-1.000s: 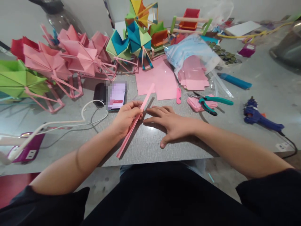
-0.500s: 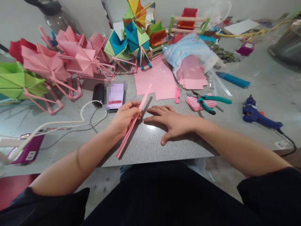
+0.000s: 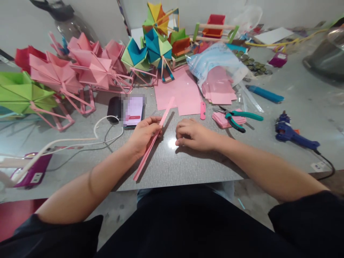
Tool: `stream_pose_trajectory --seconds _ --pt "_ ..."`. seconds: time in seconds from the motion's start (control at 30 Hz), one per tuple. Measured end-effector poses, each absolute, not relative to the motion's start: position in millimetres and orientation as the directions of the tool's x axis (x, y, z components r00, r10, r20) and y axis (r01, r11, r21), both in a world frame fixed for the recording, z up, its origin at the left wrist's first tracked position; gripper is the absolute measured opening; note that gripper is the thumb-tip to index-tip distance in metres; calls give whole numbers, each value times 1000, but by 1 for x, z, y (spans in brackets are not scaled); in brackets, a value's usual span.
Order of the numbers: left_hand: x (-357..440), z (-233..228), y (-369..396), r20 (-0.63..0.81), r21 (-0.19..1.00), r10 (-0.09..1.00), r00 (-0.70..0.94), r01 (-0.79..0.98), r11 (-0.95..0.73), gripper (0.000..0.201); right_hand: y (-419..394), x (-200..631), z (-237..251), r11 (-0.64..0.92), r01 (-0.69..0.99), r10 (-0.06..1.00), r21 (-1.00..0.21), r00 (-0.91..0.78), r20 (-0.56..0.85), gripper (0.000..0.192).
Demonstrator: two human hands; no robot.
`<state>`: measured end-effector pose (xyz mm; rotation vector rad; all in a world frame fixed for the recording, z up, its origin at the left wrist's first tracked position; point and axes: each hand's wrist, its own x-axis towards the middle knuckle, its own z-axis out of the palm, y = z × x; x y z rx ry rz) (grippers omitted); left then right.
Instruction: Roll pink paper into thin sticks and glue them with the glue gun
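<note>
left hand: my left hand (image 3: 143, 134) pinches the pink paper strip (image 3: 154, 138) about mid-length, thumb on top, fingers under.
right hand: my right hand (image 3: 194, 135) rests knuckles-up on the table (image 3: 172, 168), fingers curled in, holding nothing that I can see; just right of the strip, not touching it.
strip place: centre-near on the table, running from near-left up to far-right; far tip lifted toward the pink sheets (image 3: 180, 93).
handling: looks light, thin, folded paper; stiff along its length but likely to crease or buckle if squeezed. Judged best held flat-side at the middle, light pinch.
around: phone (image 3: 133, 111) far-left of my left hand; pliers (image 3: 239, 119) and glue gun (image 3: 294, 136) to the right; paper models (image 3: 91, 68) far-left.
</note>
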<state>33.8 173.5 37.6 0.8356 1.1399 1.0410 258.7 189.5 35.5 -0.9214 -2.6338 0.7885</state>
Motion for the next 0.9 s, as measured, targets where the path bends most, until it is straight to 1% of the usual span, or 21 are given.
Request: stream_pose_trajectory --seconds 0.1,0.17,0.23,0.27,0.3,0.37,0.43,0.47,0.5,0.53,0.6,0.63,0.67,0.7,0.77,0.8,0.87,0.9 --pt "35 38 174 -315 913 945 86 -243 327 21 195 265 44 609 545 635 -576 -771 -58 32" --pt "35 38 175 -328 906 941 78 -258 337 22 194 265 48 579 537 626 -613 -775 -87 25" --pt "34 39 176 -334 904 941 60 -261 338 22 188 260 50 594 468 575 -655 -816 -61 25" --pt "34 40 177 -332 907 942 46 -259 332 21 182 257 50 624 426 536 -655 -844 -39 29" --pt "33 40 178 -326 911 945 31 -257 323 20 174 255 49 672 390 486 -630 -874 -22 33" --pt "32 41 179 -316 916 949 5 -259 307 19 154 255 50 789 346 385 -508 -922 -30 47" --pt "32 41 180 -313 916 950 -8 -267 299 19 130 265 56 882 337 328 -329 -941 -83 64" --pt "32 41 181 -314 916 949 -12 -268 300 18 119 275 62 910 345 330 -231 -939 -102 61" --pt "32 41 181 -317 915 948 -13 -269 302 18 109 287 72 917 374 362 -135 -926 -103 47" --pt "33 40 182 -319 914 948 -14 -268 303 17 101 300 83 899 438 432 -30 -895 -112 41" --pt "34 39 182 -314 916 949 -16 -266 299 17 90 322 105 846 507 522 162 -850 -66 47" --pt "34 39 182 -309 918 951 -16 -265 294 17 87 330 114 824 526 545 210 -837 -40 49" --pt "34 39 182 -304 920 953 -14 -264 290 17 85 333 120 819 530 546 221 -837 -18 49" --pt "34 38 182 -300 921 954 -12 -264 287 16 84 333 122 825 527 540 203 -841 -14 46" --pt "34 38 181 -302 920 953 -6 -266 289 16 81 322 113 868 482 488 118 -873 -21 37" --pt "34 37 181 -305 917 952 -3 -269 293 16 80 313 105 894 443 446 69 -894 -32 44" --pt "34 37 180 -305 914 952 5 -279 294 17 76 295 84 933 361 360 -11 -932 -47 75" --pt "35 37 179 -303 913 953 13 -284 294 18 73 287 75 938 345 343 -39 -938 -54 84"
